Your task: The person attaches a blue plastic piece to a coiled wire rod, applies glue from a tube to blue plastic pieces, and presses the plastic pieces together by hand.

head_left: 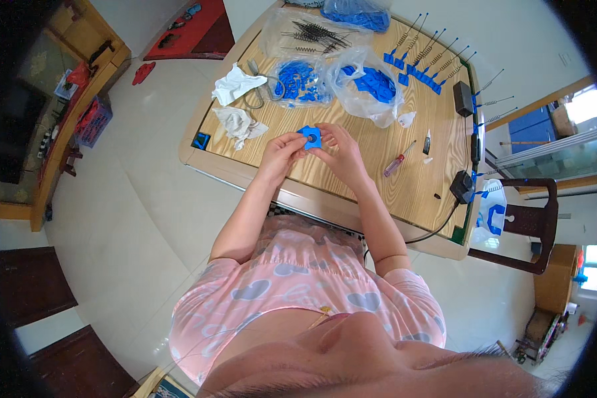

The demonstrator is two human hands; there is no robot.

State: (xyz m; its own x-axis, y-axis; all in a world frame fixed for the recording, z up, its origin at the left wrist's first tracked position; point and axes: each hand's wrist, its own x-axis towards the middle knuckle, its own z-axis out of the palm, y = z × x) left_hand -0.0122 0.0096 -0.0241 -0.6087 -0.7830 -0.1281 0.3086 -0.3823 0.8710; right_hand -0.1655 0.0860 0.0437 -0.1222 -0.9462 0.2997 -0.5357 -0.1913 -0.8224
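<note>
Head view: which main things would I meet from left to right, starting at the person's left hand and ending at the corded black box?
Left hand → blue piece → right hand → red-handled screwdriver → corded black box.

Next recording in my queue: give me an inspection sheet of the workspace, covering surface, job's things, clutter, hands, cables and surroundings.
Surface: light wood-grain table, pale rim.
Job's things: small blue piece with a dark round centre, held; blue flat pieces in a clear plastic bag; dark metal coil springs on clear plastic; row of blue pieces bearing springs, far right.
Clutter: crumpled white sheets, left; screwdriver with red handle, lying loose.
Hands: left hand and right hand both grip the small blue piece.
Cables: black cable from a black boxy device over the near edge.
Surroundings: dark wooden chair, right; red mat with footwear, far left.
</note>
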